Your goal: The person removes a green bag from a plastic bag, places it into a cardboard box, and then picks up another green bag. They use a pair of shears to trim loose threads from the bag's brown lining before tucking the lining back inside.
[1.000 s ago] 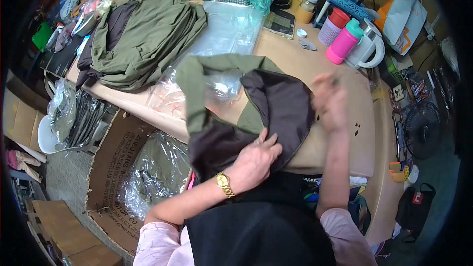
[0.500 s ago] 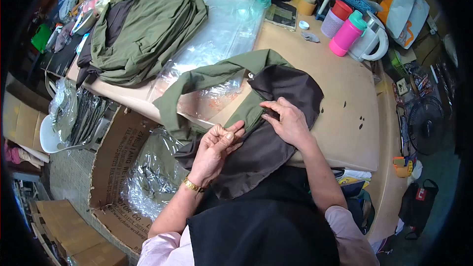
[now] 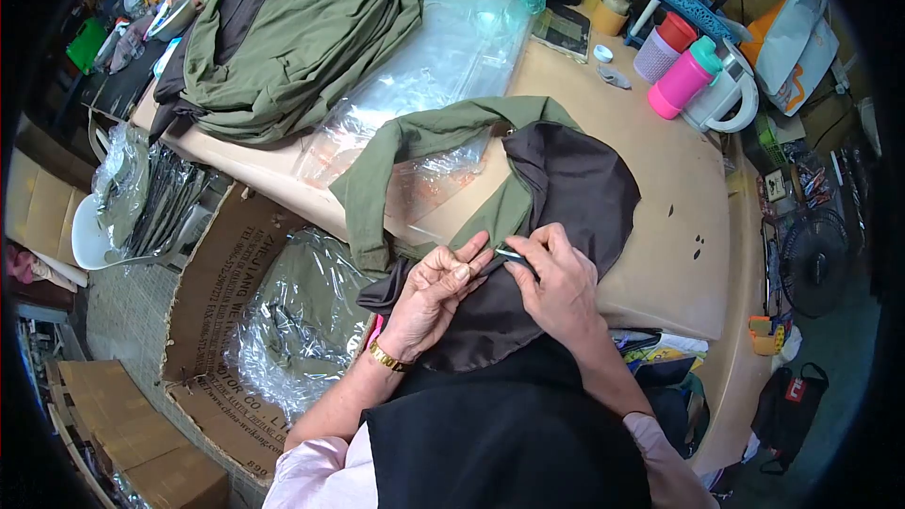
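Note:
A sewn piece of olive-green and dark brown cloth (image 3: 575, 174) lies across the table's near edge and hangs over my lap, its green band forming a loop. My left hand (image 3: 436, 287) pinches the cloth near the seam where green meets brown. In my right hand (image 3: 561, 273) is a pair of small thread snips (image 3: 510, 254), dark with a silvery tip. That tip points at the seam, right beside my left fingertips. My palm and fingers hide most of the tool's handle.
A pile of green garments (image 3: 302, 47) and clear plastic bags (image 3: 443, 47) lie on the table (image 3: 660, 236). A pink bottle (image 3: 681, 80) and kettle (image 3: 731, 94) stand at the back right. An open cardboard box (image 3: 212, 311) with plastic-wrapped cloth sits at the left.
My right hand has turned, and the snips' silvery tip now shows at the seam. Both hands and the cloth sit slightly further right in view, which has itself shifted.

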The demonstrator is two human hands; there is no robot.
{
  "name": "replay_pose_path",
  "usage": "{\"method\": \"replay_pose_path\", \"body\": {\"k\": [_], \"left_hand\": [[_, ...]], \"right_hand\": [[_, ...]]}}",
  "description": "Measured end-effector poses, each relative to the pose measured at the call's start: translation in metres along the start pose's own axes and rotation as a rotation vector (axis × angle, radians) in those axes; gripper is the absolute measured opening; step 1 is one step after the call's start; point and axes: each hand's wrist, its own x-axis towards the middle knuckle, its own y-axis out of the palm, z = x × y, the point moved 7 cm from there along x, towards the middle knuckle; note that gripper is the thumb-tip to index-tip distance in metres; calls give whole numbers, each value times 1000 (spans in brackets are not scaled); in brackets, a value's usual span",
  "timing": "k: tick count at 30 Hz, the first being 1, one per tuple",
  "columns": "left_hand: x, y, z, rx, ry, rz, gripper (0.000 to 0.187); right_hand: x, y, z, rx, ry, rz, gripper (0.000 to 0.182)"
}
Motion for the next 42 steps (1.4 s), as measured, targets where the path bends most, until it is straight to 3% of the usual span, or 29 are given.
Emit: {"method": "replay_pose_path", "body": {"k": [3,10,13,15,16,17,18,20,22,24,26,29,32,34,42], "left_hand": [[-1,0,0,39,14,-17,9],[-3,9,3,153,70,14,10],[-4,11,5,166,104,43,10],[-15,19,-2,269,129,43,12],[-21,27,-11,371,160,43,15],[-31,22,-21,563,-87,15,34],[-38,28,-33,376,81,178,48],[-48,31,-61,663,137,15,45],[-46,57,-96,1143,711,-163,12],[-34,82,-97,1637,881,-150,11],[-19,56,-68,1847,551,-54,14],[-22,33,-43,1789,552,-7,12],[-25,30,-30,1765,365,110,14],[-19,54,-57,1570,541,-116,15],[35,36,-37,1624,699,-134,9]], "right_hand": [[-2,2,10,-152,-110,-3,30],[-4,10,6,-211,-109,-118,19],[-10,20,-6,-195,-138,-104,19],[-9,20,-21,6,-59,-160,23],[-4,18,-19,6,-63,-159,23],[2,10,-20,58,22,-200,27],[7,3,-22,110,109,-242,32],[14,-1,-23,132,108,-230,43],[18,18,-32,232,232,25,43],[19,30,-39,283,152,-37,35],[18,38,-54,378,312,1,26],[13,44,-68,528,324,-48,23],[14,39,-64,507,388,42,24],[14,40,-65,530,341,24,24],[13,40,-63,564,280,-26,24]]}}
